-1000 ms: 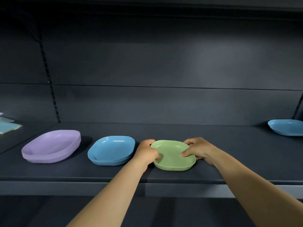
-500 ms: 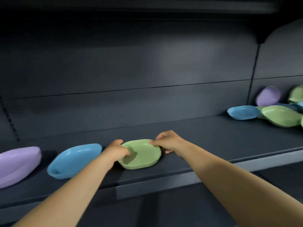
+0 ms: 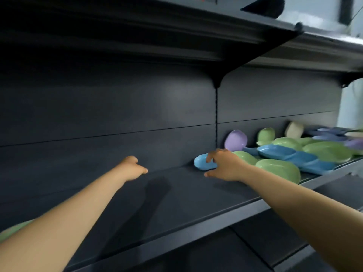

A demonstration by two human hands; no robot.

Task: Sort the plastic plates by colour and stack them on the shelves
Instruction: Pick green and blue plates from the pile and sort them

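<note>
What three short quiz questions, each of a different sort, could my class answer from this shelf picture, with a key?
1. True or false: the left hand holds a plate.
2. Which plate is the right hand reaching onto? A) the blue plate at the near end of the unsorted pile B) the purple plate leaning on the back panel C) a cream plate
3. Fill in: the unsorted plates lie on the ___ side of the shelf.

Key: 1 false; 2 A; 3 right.
</note>
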